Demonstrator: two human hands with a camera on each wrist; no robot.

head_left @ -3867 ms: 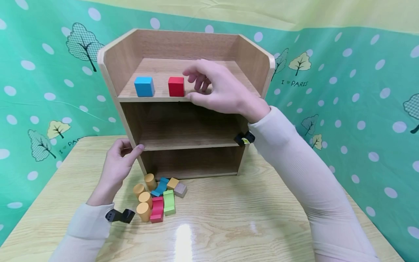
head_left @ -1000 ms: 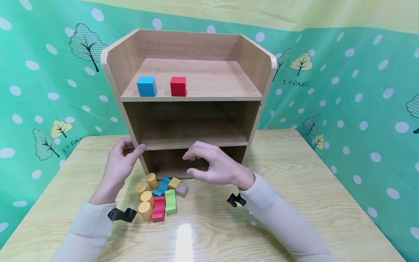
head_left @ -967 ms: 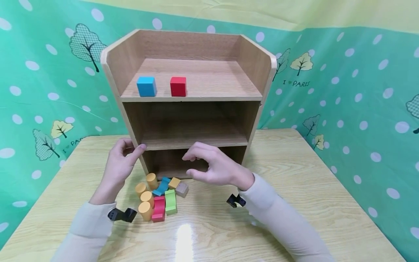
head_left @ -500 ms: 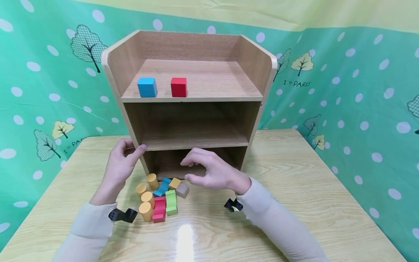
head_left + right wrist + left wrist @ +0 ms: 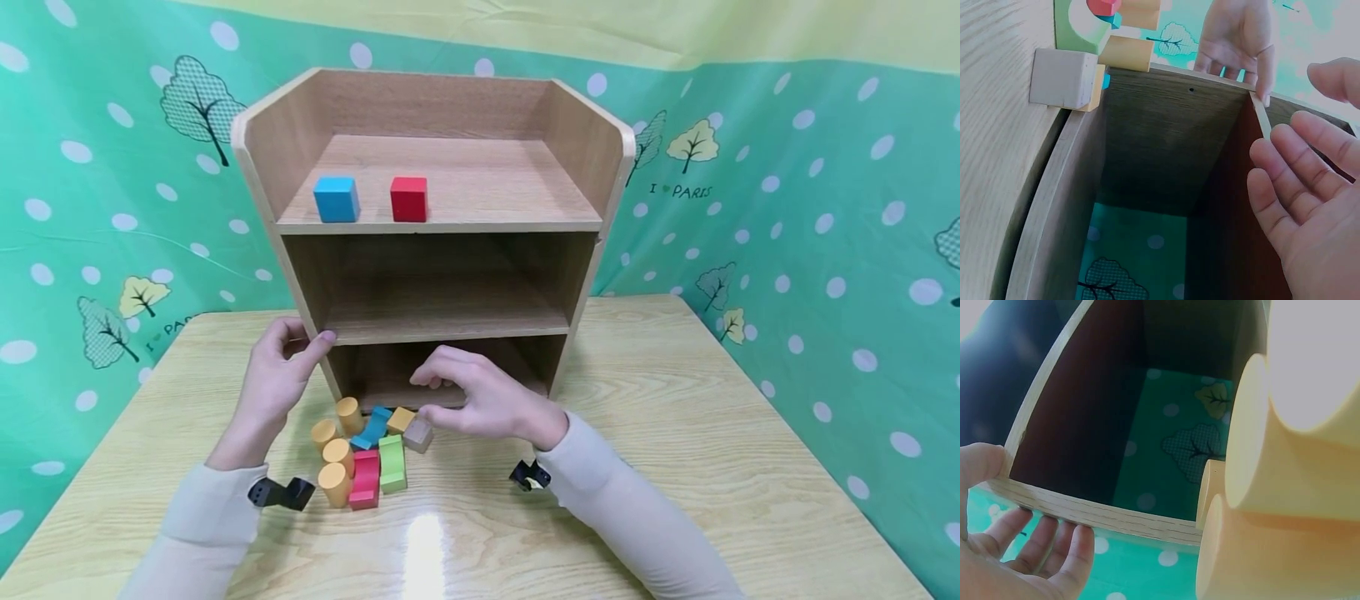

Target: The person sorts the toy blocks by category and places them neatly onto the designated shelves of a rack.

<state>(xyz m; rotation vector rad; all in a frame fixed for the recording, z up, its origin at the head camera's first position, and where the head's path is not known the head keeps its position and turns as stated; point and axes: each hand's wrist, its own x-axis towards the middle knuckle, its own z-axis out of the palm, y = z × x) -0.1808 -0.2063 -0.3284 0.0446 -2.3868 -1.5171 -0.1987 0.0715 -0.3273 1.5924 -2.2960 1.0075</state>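
Observation:
My left hand point(image 5: 276, 375) grips the left side panel of a wooden shelf unit point(image 5: 450, 227); in the left wrist view the thumb lies on the front edge and the fingers point(image 5: 1072, 559) touch the panel's outer face. My right hand point(image 5: 487, 396) hovers in front of the lowest compartment with loosely bent fingers, holding nothing. Nearest to it is a grey cube point(image 5: 418, 435), beside a yellow-orange block point(image 5: 401, 420). In the right wrist view, the right hand's fingers point(image 5: 1304, 169) are apart from the grey cube point(image 5: 1063, 78).
A blue cube point(image 5: 336, 200) and a red cube point(image 5: 408, 200) stand on the top shelf. Several orange cylinders point(image 5: 334, 483), a blue curved block point(image 5: 372, 427), a red curved block point(image 5: 365, 480) and a green curved block point(image 5: 392, 464) lie on the table point(image 5: 675, 417) before the unit's left side.
My right hand has come down from beside the red cube on the top shelf, then drifted slightly down and left toward the grey cube. My left hand keeps its grip on the shelf unit.

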